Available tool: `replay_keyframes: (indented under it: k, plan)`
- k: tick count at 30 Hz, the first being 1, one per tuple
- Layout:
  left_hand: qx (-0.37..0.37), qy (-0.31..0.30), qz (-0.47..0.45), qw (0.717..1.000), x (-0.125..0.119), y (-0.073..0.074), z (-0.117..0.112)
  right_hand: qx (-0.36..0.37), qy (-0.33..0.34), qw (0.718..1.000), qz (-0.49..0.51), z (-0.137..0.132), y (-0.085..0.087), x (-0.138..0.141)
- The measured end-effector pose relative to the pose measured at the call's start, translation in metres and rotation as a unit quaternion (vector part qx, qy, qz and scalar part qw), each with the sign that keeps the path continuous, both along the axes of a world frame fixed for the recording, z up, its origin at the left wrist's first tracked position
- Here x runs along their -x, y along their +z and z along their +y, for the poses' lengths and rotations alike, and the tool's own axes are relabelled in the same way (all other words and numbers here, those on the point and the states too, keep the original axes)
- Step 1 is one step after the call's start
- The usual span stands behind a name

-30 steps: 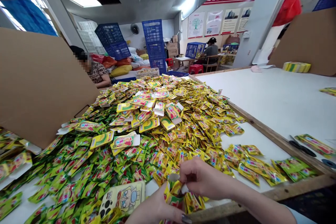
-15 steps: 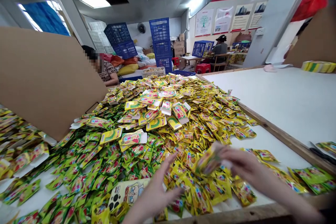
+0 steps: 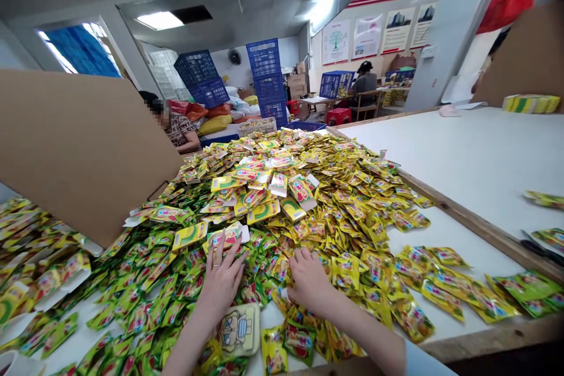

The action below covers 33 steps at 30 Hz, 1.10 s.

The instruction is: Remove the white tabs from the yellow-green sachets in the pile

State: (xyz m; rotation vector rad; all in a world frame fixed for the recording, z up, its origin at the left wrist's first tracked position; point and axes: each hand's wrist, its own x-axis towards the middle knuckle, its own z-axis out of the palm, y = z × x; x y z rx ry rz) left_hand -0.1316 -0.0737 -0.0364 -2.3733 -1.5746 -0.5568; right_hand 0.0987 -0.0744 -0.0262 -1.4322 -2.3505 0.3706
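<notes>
Pressing left hand [image 3: 222,282], right hand [image 3: 311,282], sachet pile [image 3: 282,211] beneath

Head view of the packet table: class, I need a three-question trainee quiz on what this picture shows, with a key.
1. True or false: both hands rest palm-down on the heap of yellow-green packets.
2. Which hand wears a ring? A) left hand B) right hand
3. Fill in: the phone with the cartoon case lies between the two ____.

Key
1. True: fingers spread, nothing gripped.
2. A: a ring shows on a left finger.
3. Forearms, near the table's front edge.
</notes>
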Motion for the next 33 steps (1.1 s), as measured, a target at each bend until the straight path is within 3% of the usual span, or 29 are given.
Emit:
replay_keyframes:
  k: [2,5,8,11,13,15,18,21,23,25,27,30,31,32,33]
  plan:
    - [0.058,0.012,-0.157,0.986,0.000,0.002,-0.006,0.016,0.026,0.999,0.026,0.002,-0.009,0.007]
    - [0.182,0.044,-0.343,0.920,-0.007,0.005,-0.016,0.036,0.079,0.993,0.081,0.006,-0.004,-0.007]
    - [0.325,0.010,-0.450,0.832,-0.026,0.010,-0.024,0.048,0.134,0.980,0.137,0.009,0.015,-0.025]
    - [0.445,-0.049,-0.544,0.710,-0.047,0.016,-0.030,0.043,0.175,0.969,0.168,0.013,0.035,-0.031]
    - [0.462,-0.063,-0.581,0.667,-0.058,0.019,-0.034,0.032,0.184,0.967,0.173,0.013,0.044,-0.033]
    - [0.459,-0.076,-0.600,0.651,-0.067,0.021,-0.037,0.019,0.190,0.965,0.180,0.013,0.047,-0.033]
    - [0.439,-0.080,-0.593,0.671,-0.080,0.018,-0.037,0.004,0.181,0.958,0.224,0.009,0.041,-0.031]
    - [0.398,-0.057,-0.626,0.668,-0.095,0.009,-0.037,0.026,0.079,0.936,0.343,0.003,0.023,-0.026]
    - [0.381,-0.058,-0.643,0.662,-0.103,0.001,-0.039,0.127,0.037,0.884,0.447,-0.002,0.010,-0.020]
    - [0.371,-0.067,-0.626,0.682,-0.106,-0.001,-0.041,0.249,0.059,0.818,0.515,-0.007,-0.002,-0.015]
    - [0.350,-0.076,-0.551,0.753,-0.101,0.004,-0.039,0.285,0.085,0.790,0.536,-0.011,-0.009,-0.014]
    - [0.240,-0.039,-0.305,0.921,-0.072,0.026,-0.020,0.200,0.057,0.837,0.507,-0.012,-0.012,-0.025]
    - [0.186,-0.009,-0.210,0.960,-0.057,0.034,-0.009,0.175,0.044,0.855,0.487,-0.011,-0.012,-0.030]
    - [0.135,0.027,-0.113,0.984,-0.041,0.042,0.003,0.159,0.032,0.869,0.467,-0.009,-0.012,-0.035]
    - [0.119,0.047,-0.085,0.988,-0.026,0.048,0.016,0.157,0.022,0.878,0.452,-0.008,-0.013,-0.040]
